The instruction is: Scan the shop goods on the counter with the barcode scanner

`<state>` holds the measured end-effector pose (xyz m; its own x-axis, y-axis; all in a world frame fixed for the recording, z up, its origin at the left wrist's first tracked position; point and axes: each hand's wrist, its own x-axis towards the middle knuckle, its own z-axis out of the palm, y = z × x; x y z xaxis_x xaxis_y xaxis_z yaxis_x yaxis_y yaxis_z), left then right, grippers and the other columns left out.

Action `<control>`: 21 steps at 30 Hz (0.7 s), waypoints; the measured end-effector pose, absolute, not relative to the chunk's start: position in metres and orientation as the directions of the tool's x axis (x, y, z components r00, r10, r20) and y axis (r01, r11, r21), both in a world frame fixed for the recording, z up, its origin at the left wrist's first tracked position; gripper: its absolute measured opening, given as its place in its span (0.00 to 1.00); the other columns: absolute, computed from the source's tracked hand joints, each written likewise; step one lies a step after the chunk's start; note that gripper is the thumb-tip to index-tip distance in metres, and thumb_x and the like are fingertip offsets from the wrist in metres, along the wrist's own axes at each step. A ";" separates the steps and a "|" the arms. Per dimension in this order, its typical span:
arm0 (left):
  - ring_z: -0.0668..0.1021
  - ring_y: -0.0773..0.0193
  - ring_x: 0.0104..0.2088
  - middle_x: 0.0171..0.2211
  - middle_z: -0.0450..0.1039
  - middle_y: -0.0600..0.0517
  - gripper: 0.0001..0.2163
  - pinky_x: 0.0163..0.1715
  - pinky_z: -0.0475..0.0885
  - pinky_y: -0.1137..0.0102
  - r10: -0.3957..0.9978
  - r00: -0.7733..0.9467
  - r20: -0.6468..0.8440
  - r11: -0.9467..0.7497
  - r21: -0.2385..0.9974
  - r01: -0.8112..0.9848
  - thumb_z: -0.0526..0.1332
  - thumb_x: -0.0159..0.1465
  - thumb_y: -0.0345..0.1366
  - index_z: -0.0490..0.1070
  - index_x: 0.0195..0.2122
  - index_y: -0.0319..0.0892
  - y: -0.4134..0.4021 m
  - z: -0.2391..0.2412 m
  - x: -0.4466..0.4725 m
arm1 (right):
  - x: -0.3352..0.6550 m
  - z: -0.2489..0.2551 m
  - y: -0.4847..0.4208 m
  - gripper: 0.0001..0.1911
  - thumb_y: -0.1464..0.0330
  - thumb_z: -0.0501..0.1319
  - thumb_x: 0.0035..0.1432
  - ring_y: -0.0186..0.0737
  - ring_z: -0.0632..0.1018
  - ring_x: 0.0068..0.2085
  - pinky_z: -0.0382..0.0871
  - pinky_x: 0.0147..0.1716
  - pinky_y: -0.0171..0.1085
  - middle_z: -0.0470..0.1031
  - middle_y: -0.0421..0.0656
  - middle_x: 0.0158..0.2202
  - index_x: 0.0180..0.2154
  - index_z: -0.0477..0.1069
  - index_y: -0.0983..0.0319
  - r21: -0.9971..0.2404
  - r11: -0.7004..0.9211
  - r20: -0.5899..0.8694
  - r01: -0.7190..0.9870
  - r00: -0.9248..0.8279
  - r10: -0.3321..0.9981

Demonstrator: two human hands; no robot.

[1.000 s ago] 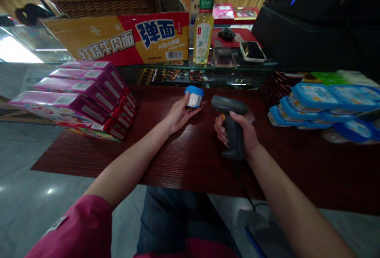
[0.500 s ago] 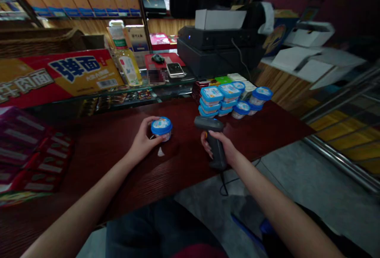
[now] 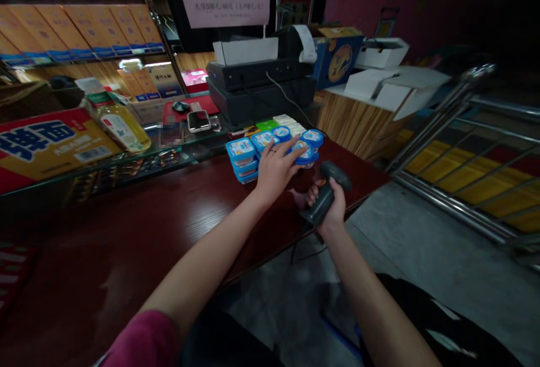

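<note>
My left hand [image 3: 276, 167] reaches over the group of blue-lidded tubs, thumb and fingers around a round tub [image 3: 304, 155] at the front right; its lid shows partly between the fingers. Beside it, rectangular tubs [image 3: 242, 156] with light-blue lids are stacked on the left. Other round tubs [image 3: 313, 137] stand behind. My right hand [image 3: 331, 204] is wrapped around the handle of a dark grey barcode scanner [image 3: 323, 201], held near the counter's front edge with its head tilted toward the right. The lower part of the gripped tub is mostly hidden.
The dark red counter [image 3: 181, 209] runs across the front. Behind stand a black receipt printer [image 3: 253, 83], an oil bottle [image 3: 120, 122] and a noodle box [image 3: 54, 144]. A phone [image 3: 198, 121] lies on the glass shelf. A metal railing [image 3: 455, 204] is at the right.
My left hand has gone right with the round tub, from the middle of the counter to the tub group. The scanner has tilted and shifted right. The view has turned right.
</note>
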<state>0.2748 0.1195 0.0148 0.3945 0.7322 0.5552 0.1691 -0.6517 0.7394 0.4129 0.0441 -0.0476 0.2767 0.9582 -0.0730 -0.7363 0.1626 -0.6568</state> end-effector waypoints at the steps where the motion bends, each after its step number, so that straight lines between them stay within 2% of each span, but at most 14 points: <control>1: 0.59 0.52 0.72 0.64 0.70 0.52 0.17 0.72 0.42 0.49 0.731 0.391 0.559 -0.657 0.731 0.184 0.66 0.62 0.30 0.78 0.50 0.55 0.123 0.014 0.281 | 0.413 -0.048 0.044 0.18 0.54 0.68 0.51 0.29 0.66 0.20 0.64 0.17 0.28 0.65 0.34 0.20 0.30 0.68 0.60 -0.640 0.170 -0.071 -0.749 0.278 0.958; 3: 0.58 0.53 0.72 0.61 0.73 0.52 0.16 0.73 0.38 0.48 0.734 0.367 0.572 -0.662 0.723 0.197 0.67 0.61 0.29 0.79 0.48 0.55 0.128 0.011 0.288 | 0.412 -0.048 0.044 0.17 0.54 0.68 0.52 0.29 0.66 0.20 0.64 0.17 0.28 0.64 0.34 0.20 0.30 0.68 0.60 -0.616 0.182 -0.058 -0.766 0.275 0.960; 5: 0.61 0.52 0.71 0.59 0.75 0.52 0.16 0.73 0.39 0.48 0.740 0.322 0.591 -0.666 0.712 0.222 0.68 0.61 0.30 0.79 0.48 0.55 0.132 0.007 0.292 | 0.412 -0.048 0.044 0.17 0.54 0.67 0.53 0.29 0.66 0.21 0.64 0.17 0.28 0.63 0.34 0.21 0.30 0.68 0.60 -0.607 0.182 -0.049 -0.773 0.265 0.963; 7: 0.64 0.51 0.69 0.59 0.75 0.50 0.16 0.73 0.42 0.48 0.729 0.289 0.620 -0.684 0.651 0.330 0.68 0.62 0.33 0.79 0.50 0.53 0.137 0.002 0.294 | 0.412 -0.048 0.045 0.17 0.54 0.68 0.53 0.29 0.65 0.20 0.64 0.17 0.27 0.62 0.34 0.21 0.30 0.68 0.60 -0.606 0.182 -0.047 -0.774 0.263 0.964; 9: 0.67 0.51 0.68 0.59 0.75 0.49 0.16 0.73 0.44 0.47 0.692 0.293 0.660 -0.695 0.500 0.516 0.67 0.64 0.36 0.77 0.53 0.50 0.143 -0.001 0.297 | 0.411 -0.048 0.045 0.18 0.54 0.68 0.52 0.28 0.65 0.20 0.63 0.16 0.27 0.62 0.34 0.21 0.30 0.68 0.60 -0.604 0.190 -0.046 -0.774 0.271 0.961; 11: 0.69 0.50 0.66 0.59 0.76 0.48 0.16 0.72 0.47 0.45 0.637 0.333 0.695 -0.675 0.296 0.676 0.65 0.66 0.37 0.76 0.55 0.48 0.150 -0.002 0.299 | 0.410 -0.048 0.046 0.18 0.54 0.68 0.51 0.29 0.65 0.20 0.63 0.16 0.28 0.63 0.34 0.21 0.30 0.69 0.61 -0.603 0.197 -0.051 -0.773 0.284 0.958; 14: 0.73 0.50 0.62 0.56 0.78 0.48 0.15 0.72 0.51 0.45 0.566 0.405 0.718 -0.649 0.084 0.756 0.62 0.69 0.39 0.75 0.56 0.47 0.157 -0.001 0.302 | 0.408 -0.049 0.046 0.17 0.55 0.68 0.49 0.29 0.66 0.21 0.63 0.16 0.28 0.64 0.35 0.21 0.30 0.70 0.61 -0.611 0.184 -0.079 -0.770 0.291 0.953; 16: 0.76 0.51 0.59 0.56 0.78 0.48 0.15 0.71 0.52 0.45 0.540 0.442 0.716 -0.655 0.028 0.755 0.62 0.69 0.39 0.75 0.56 0.46 0.160 -0.002 0.302 | 0.407 -0.049 0.046 0.17 0.55 0.68 0.48 0.30 0.67 0.21 0.64 0.16 0.29 0.64 0.35 0.21 0.29 0.70 0.61 -0.616 0.175 -0.096 -0.768 0.293 0.951; 21: 0.77 0.52 0.58 0.57 0.77 0.47 0.17 0.71 0.53 0.47 0.533 0.488 0.691 -0.671 -0.007 0.742 0.62 0.69 0.39 0.74 0.57 0.43 0.163 -0.003 0.303 | 0.402 -0.050 0.045 0.17 0.55 0.69 0.50 0.30 0.66 0.20 0.64 0.16 0.28 0.64 0.34 0.20 0.30 0.70 0.61 -0.646 0.202 -0.054 -0.736 0.308 0.950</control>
